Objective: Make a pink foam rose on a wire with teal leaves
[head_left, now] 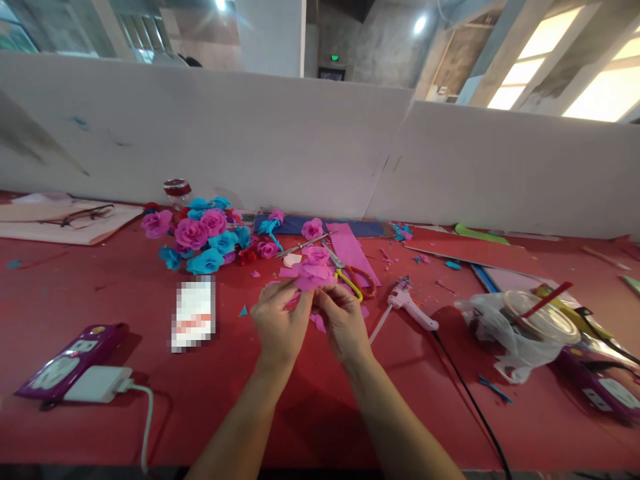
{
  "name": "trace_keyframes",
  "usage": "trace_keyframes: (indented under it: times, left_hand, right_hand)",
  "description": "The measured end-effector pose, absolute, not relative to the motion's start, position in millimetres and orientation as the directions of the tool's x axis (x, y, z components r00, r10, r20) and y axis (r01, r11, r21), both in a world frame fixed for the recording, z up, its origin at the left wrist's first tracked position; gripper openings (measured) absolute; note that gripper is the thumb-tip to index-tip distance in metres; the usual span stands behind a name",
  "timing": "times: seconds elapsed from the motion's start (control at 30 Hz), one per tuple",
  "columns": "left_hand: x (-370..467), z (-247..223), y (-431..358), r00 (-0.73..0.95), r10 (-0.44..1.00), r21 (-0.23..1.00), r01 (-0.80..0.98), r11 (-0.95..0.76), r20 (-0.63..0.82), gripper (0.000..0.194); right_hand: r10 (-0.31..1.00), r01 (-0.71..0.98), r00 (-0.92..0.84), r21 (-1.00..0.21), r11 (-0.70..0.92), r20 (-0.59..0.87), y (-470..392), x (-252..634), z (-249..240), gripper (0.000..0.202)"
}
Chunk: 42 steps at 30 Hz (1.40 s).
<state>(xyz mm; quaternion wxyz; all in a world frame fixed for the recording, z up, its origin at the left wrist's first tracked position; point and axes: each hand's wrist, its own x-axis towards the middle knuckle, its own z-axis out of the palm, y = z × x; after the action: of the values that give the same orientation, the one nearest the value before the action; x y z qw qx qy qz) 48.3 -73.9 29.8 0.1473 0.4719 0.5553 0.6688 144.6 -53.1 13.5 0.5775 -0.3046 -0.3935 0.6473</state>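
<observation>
A pink paper flower (314,270) with layered petals is held up between my two hands, over the middle of the red table. My left hand (280,313) pinches its lower petals from the left. From the right, the fingers of my right hand (341,317) are closed at the flower's base, where the exact grip is partly hidden. Just beyond lie scissors (354,281) with yellow and orange handles and a strip of pink paper (353,250). A hot glue gun (413,308) rests on the table to the right of my right hand.
Pink, blue and red paper flowers (193,233) are heaped at the back left. A purple power strip (70,363) with a white charger (97,385) lies front left. At right stand a plastic bag and lidded container (540,317). A white partition (225,140) runs behind.
</observation>
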Motion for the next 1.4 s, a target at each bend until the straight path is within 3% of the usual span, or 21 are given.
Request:
trace_keyframes:
  times: [0.17,0.33,0.43,0.6,0.8,0.97,1.17,1.4]
  left_hand:
    - [46.0,24.1,-71.5,-0.495,0.628,0.799,0.404,-0.446,0.601,0.014]
    - [44.1,25.2,-68.6,-0.436,0.559,0.686,0.616,-0.386,0.706,0.005]
    - [41.6,26.9,-68.5,-0.374,0.568,0.632,0.684,-0.365,0.733,0.012]
    - [40.6,28.8,-68.6,-0.474,0.679,0.801,0.519,-0.299,0.561,0.018]
    - [40.6,36.5,-66.4,-0.49,0.792,0.917,0.335,-0.216,0.365,0.019]
    - [40.8,34.3,-71.7,-0.517,0.802,0.938,0.314,-0.146,0.298,0.019]
    - [43.7,37.7,-76.1,-0.503,0.787,0.895,0.425,-0.135,0.358,0.016]
    - [45.2,44.3,-76.0,-0.472,0.85,0.958,0.261,-0.12,0.235,0.017]
  right_hand:
    - [0.989,-0.54,-0.13,-0.841,-0.014,0.067,-54.5,141.3,12.1,0.011]
    - [0.988,-0.549,-0.147,-0.834,-0.052,0.036,-56.1,139.7,12.3,0.011]
    - [0.991,-0.573,-0.137,-0.816,-0.078,0.001,-56.3,139.7,13.6,0.011]
    - [0.992,-0.604,-0.109,-0.789,-0.113,-0.059,-55.4,139.9,15.6,0.015]
    - [0.991,-0.608,-0.124,-0.786,-0.117,-0.051,-55.8,137.9,16.5,0.014]
    - [0.991,-0.616,-0.115,-0.777,-0.128,-0.072,-56.4,137.7,17.2,0.016]
    - [0.99,-0.619,-0.124,-0.774,-0.134,-0.073,-58.0,136.7,15.7,0.014]
    - [0.991,-0.62,-0.12,-0.776,-0.118,-0.055,-58.6,137.1,16.7,0.013]
